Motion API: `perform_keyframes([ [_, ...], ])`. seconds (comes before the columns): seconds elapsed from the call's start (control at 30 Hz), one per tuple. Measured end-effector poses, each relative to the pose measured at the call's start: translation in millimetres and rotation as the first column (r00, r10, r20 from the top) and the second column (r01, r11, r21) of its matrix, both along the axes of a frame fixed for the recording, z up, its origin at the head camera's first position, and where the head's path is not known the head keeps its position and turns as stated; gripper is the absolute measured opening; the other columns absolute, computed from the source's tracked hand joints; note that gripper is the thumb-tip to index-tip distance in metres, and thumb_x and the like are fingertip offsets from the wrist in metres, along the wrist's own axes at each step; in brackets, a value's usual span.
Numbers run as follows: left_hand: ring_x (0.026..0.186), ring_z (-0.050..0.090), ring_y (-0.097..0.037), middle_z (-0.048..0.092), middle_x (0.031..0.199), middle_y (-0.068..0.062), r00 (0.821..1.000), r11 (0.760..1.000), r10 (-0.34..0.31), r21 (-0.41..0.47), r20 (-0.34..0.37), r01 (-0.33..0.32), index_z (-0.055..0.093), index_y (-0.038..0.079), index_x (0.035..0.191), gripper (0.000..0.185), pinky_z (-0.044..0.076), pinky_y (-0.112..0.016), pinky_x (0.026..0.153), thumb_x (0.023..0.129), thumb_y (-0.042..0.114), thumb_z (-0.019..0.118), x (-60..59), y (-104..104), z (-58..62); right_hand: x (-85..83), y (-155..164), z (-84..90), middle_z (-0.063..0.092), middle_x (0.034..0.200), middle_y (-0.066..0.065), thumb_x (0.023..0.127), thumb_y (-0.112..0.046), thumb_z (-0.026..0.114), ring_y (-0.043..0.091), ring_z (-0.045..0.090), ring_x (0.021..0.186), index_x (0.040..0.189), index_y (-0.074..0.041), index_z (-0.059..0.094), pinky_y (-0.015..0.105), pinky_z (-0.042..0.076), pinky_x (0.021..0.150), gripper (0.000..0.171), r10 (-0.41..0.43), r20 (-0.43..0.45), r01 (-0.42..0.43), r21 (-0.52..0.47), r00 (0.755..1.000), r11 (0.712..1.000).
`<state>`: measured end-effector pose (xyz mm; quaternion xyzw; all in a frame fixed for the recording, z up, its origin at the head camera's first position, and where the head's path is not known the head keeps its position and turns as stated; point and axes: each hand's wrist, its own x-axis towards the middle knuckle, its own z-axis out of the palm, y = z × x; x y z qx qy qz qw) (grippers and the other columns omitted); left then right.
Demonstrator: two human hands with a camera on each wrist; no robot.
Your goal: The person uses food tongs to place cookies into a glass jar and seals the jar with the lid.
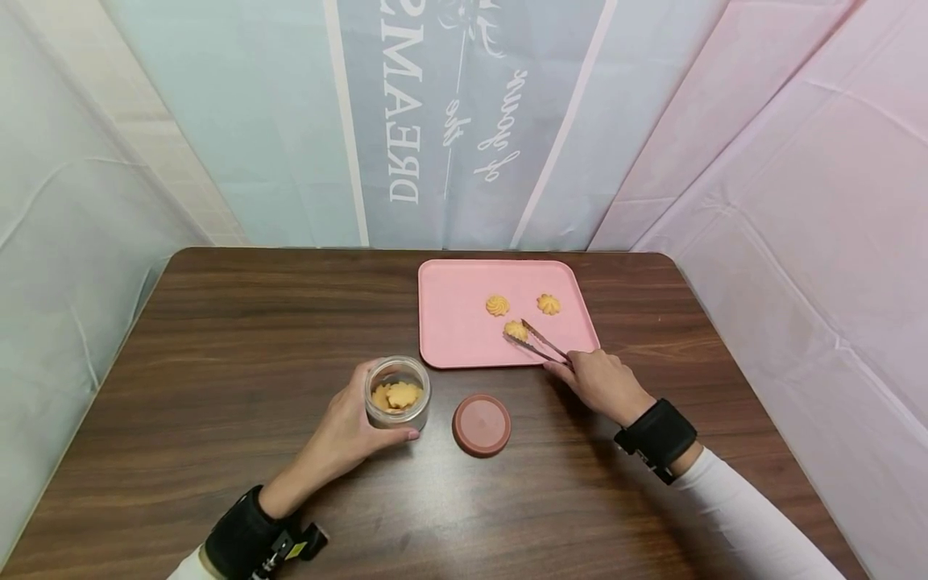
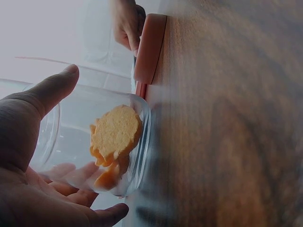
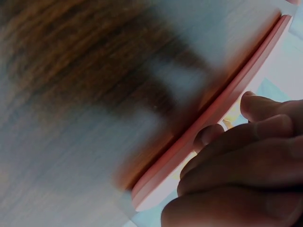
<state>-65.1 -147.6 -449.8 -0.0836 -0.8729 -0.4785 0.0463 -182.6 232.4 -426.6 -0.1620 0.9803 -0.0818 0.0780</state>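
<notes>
My left hand [image 1: 355, 423] grips a clear glass jar [image 1: 415, 415] from its left side, thumb across the near side. Inside the jar lie a few flower-shaped cookies [image 1: 403, 395], also seen through the glass in the left wrist view. With my right hand [image 1: 605, 385] I hold metal tongs [image 1: 540, 342] over the near edge of the pink tray [image 1: 453, 314]. The tong tips are spread on either side of one cookie [image 1: 515, 330] on the tray. Two more cookies lie beyond it, a swirled one [image 1: 497, 305] and a ridged one [image 1: 548, 304].
A round reddish-brown lid [image 1: 482, 424] lies on the wooden table [image 1: 290, 322] between my hands, just below the tray. A printed cloth [image 1: 471, 121] hangs behind the table's far edge, with pale cloth walls on both sides.
</notes>
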Motion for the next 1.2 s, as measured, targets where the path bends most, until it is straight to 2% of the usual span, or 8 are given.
perform_keyframes([
  [0.57,0.124,0.064,-0.034,0.065,0.137,-0.016,1.000,1.000,0.005,0.004,0.004,-0.005,0.047,0.006,0.145,0.100,0.049,-0.057,0.101,0.065,0.024,0.104,0.0,1.0,0.2,2.0,2.0,-0.9,0.046,0.064,0.000,0.108,-0.046,0.059,0.018,0.048,0.054,0.086,-0.011,0.063,0.033,0.037,0.048,0.042,0.000,-0.012,0.000,-0.022,1.000,1.000],
  [1.2,0.124,0.064,-0.033,0.064,0.138,-0.015,1.000,1.000,-0.002,0.001,0.001,0.002,0.046,0.007,0.146,0.100,0.049,-0.056,0.101,0.066,0.026,0.104,0.3,0.9,-0.6,6.1,5.0,-3.7,0.044,0.063,-0.001,0.108,-0.043,0.060,0.017,0.046,0.053,0.085,-0.010,0.062,0.033,0.036,0.047,0.040,0.024,-0.064,-0.027,-0.047,0.998,0.999],
])
